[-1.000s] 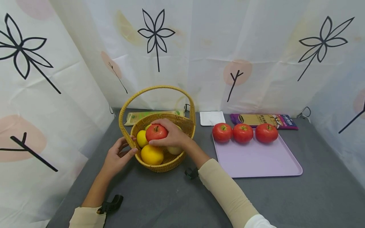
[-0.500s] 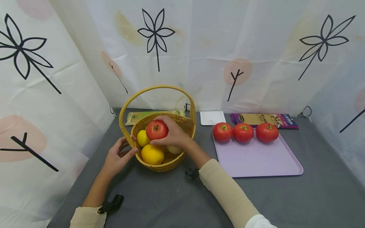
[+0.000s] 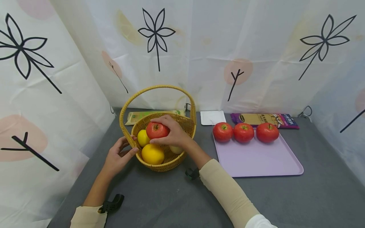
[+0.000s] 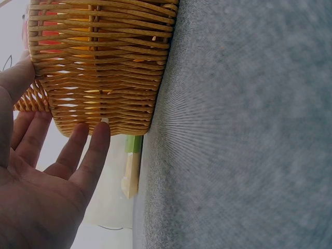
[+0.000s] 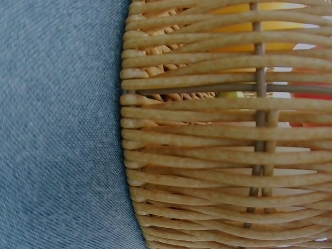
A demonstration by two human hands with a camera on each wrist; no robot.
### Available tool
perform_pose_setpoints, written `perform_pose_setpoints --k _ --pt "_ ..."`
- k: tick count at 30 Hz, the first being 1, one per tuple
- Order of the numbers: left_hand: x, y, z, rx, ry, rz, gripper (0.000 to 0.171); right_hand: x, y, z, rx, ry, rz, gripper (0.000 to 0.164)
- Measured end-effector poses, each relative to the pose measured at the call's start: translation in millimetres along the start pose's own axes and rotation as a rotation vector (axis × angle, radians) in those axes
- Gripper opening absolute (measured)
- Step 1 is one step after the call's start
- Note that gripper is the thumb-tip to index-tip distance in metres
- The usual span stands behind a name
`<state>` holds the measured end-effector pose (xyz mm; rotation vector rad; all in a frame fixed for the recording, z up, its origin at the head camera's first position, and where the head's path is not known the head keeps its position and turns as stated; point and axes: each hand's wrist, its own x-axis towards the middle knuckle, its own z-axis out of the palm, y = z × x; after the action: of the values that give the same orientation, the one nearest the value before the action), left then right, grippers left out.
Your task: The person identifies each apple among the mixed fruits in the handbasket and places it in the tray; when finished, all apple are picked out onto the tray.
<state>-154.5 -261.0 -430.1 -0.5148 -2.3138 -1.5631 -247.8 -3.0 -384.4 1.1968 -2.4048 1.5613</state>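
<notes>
My right hand grips a red tomato over the inside of a yellow wicker basket, thumb at its near side and fingers over the far side. Beneath and beside the tomato lie a yellow lemon-like fruit, a rounder orange-yellow fruit and a pale fruit partly hidden by the hand. At the basket's left, my left hand holds the rim and the foot of the handle. In the left wrist view, two fingertips touch the woven side. The right wrist view is mostly wicker wall.
On the right, a lilac tray bears three tomatoes along its far edge. A purple packet, a white square and a green packet lie along the back, before a printed curtain.
The tomato has tilted a little in my right hand, and the fingers over it shifted slightly. My left hand stays on the basket; the tray and its tomatoes have not moved.
</notes>
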Motion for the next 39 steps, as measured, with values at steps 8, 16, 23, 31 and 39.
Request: perform_pose_setpoints --k 8,16,23,31,39 --pt "-0.4 -0.6 -0.5 -0.005 0.0 -0.028 0.049 -2.6 -0.9 0.1 0.005 0.02 -0.023 0.062" --pt "-0.6 -0.3 -0.4 -0.001 0.004 -0.034 0.048 -1.2 -1.9 0.0 -0.016 0.072 0.003 0.078" --pt "-1.1 -1.2 -0.5 -0.008 0.003 -0.028 0.049 -0.3 -0.8 0.3 -0.089 0.115 -0.155 0.084" --pt "-1.6 -0.6 -0.6 -0.019 -0.002 -0.021 0.051 -5.6 -4.0 -1.4 -0.127 0.19 -0.283 0.09" --pt "-0.2 -0.8 -1.4 -0.008 0.005 -0.002 0.052 -21.3 -9.6 -6.2 -0.216 0.259 -0.458 0.086"
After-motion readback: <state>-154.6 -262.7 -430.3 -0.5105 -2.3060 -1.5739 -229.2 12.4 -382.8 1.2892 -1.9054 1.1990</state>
